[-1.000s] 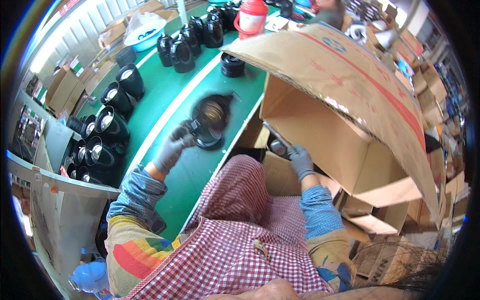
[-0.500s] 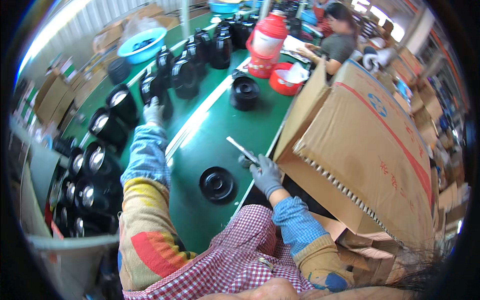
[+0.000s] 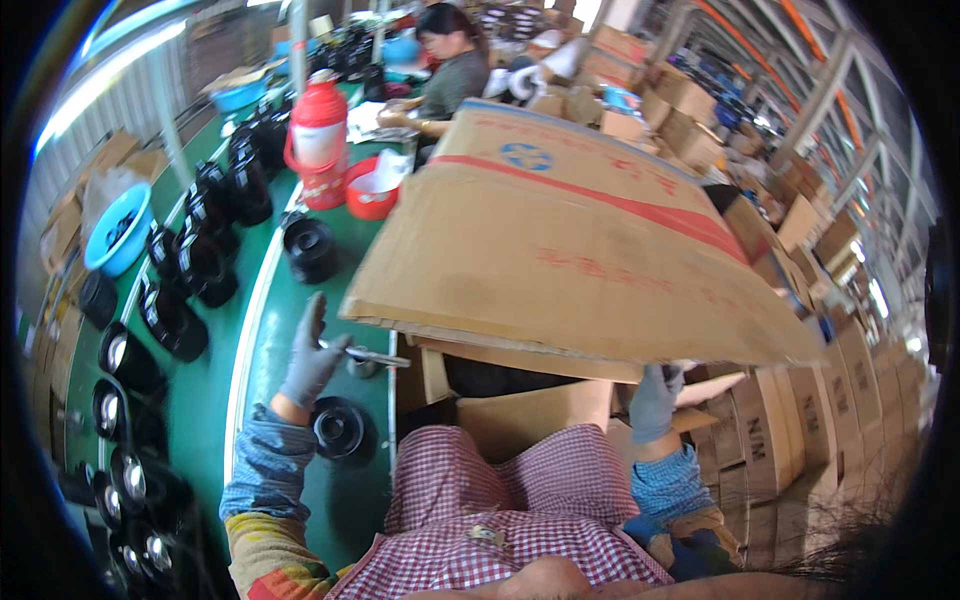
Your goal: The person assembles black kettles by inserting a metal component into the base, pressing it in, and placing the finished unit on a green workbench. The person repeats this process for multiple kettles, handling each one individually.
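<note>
My left hand [image 3: 312, 365], in a grey glove, is over the green table with its fingers stretched and apart. Close to its thumb, a metal rod [image 3: 378, 356] lies across a small round piece at the table's edge. Just below is a black round lid [image 3: 338, 428] with a raised centre. My right hand [image 3: 655, 402], also gloved, is curled at the near edge of a large cardboard flap [image 3: 560, 270], its fingertips partly hidden there. Under the flap, the open box [image 3: 540, 418] in front of my knees has a dark inside.
Several black glossy vessels [image 3: 205, 265] line the table's left side. A red and white jug [image 3: 318, 140] stands beyond a black round part [image 3: 310, 248], beside a red bowl [image 3: 372, 190]. A blue basin [image 3: 118, 228] is far left. Another person [image 3: 455, 70] sits beyond the flap. Cartons [image 3: 770, 420] stack up at right.
The view has swung right. My left hand has left the black vessels and come back near the rod. My right hand has let go of the rod and moved to the cardboard flap.
</note>
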### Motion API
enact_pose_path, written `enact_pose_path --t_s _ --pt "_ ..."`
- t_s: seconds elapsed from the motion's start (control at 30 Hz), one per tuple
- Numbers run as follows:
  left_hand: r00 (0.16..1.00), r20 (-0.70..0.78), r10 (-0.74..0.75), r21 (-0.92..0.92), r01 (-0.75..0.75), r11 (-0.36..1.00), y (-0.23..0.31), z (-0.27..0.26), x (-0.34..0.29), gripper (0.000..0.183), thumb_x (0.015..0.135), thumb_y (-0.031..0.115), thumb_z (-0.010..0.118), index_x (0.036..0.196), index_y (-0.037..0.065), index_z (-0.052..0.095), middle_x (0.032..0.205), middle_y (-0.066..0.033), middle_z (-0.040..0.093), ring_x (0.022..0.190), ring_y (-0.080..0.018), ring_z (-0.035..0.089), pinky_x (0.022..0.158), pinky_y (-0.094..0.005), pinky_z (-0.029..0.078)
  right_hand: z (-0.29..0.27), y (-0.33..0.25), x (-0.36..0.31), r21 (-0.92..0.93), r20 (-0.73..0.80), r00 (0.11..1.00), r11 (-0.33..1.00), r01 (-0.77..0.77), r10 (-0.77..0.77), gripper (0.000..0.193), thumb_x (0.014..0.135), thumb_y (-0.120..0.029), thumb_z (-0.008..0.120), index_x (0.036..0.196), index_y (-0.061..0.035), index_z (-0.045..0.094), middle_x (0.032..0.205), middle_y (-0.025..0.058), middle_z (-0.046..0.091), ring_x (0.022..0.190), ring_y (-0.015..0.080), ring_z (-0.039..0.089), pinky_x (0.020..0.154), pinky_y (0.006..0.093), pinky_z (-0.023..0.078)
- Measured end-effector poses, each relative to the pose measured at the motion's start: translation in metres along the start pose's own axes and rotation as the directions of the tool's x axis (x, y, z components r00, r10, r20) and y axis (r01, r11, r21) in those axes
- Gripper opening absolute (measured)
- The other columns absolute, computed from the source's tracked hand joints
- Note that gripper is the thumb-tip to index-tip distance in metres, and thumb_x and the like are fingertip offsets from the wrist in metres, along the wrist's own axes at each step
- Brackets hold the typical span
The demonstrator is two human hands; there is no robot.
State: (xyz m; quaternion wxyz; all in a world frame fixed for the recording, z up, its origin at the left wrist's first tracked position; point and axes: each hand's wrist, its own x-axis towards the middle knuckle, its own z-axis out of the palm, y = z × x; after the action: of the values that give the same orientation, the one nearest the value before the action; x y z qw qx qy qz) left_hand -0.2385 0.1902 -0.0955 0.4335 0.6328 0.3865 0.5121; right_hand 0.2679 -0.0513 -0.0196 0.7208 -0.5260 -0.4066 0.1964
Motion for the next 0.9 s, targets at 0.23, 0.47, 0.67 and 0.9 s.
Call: enact_pose_path --t_s 0.23,0.47,0.67,0.9 --pt "0.955 0.280 0.101 0.584 -0.254 0.771 -0.101 0.079 0.113 0.053 0.100 0.034 0.058 0.144 0.007 0.051 0.144 -0.0193 0.051 0.132 -0.0316 0.048 0.110 -0.0426 0.039 -0.085 0.007 0.086 -0.599 -0.468 0.860 0.788 -0.141 -0.202 0.117 0.071 -0.020 0.091 0.159 0.0010 0.015 0.162 0.0186 0.024 0.150 0.0321 0.024 0.125 0.0376 0.017" --pt "0.972 0.155 0.177 0.340 -0.221 0.914 -0.041 0.146 0.185 0.042 0.100 0.022 0.060 0.137 0.004 0.057 0.124 -0.0084 0.060 0.109 -0.0206 0.056 0.093 -0.0342 0.047 -0.181 0.082 0.173 -0.643 -0.367 0.930 0.727 -0.240 -0.018 0.084 0.083 -0.034 0.076 0.152 -0.0079 0.035 0.134 0.0207 0.052 0.125 0.0318 0.051 0.108 0.0374 0.040" --pt "0.962 0.088 0.259 0.087 -0.266 0.960 0.113 0.166 0.204 0.032 0.099 0.017 0.060 0.127 0.000 0.062 0.105 -0.0045 0.068 0.089 -0.0162 0.062 0.078 -0.0302 0.051 -0.218 -0.014 0.109 -0.118 -0.207 0.978 0.993 -0.002 -0.023 0.051 0.095 -0.019 0.070 0.140 -0.0039 0.053 0.122 0.0087 0.067 0.111 0.0197 0.063 0.093 0.0338 0.050" --pt "0.704 0.439 0.558 0.112 -0.659 0.744 0.398 0.348 0.121 0.047 0.098 0.020 0.056 0.140 0.000 0.056 0.127 -0.0131 0.067 0.118 -0.0199 0.061 0.104 -0.0337 0.043 -0.315 -0.105 -0.114 0.131 -0.613 0.786 0.971 0.202 -0.081 0.061 0.084 0.000 0.061 0.143 -0.0032 0.047 0.128 0.0095 0.060 0.116 0.0232 0.058 0.099 0.0358 0.049"
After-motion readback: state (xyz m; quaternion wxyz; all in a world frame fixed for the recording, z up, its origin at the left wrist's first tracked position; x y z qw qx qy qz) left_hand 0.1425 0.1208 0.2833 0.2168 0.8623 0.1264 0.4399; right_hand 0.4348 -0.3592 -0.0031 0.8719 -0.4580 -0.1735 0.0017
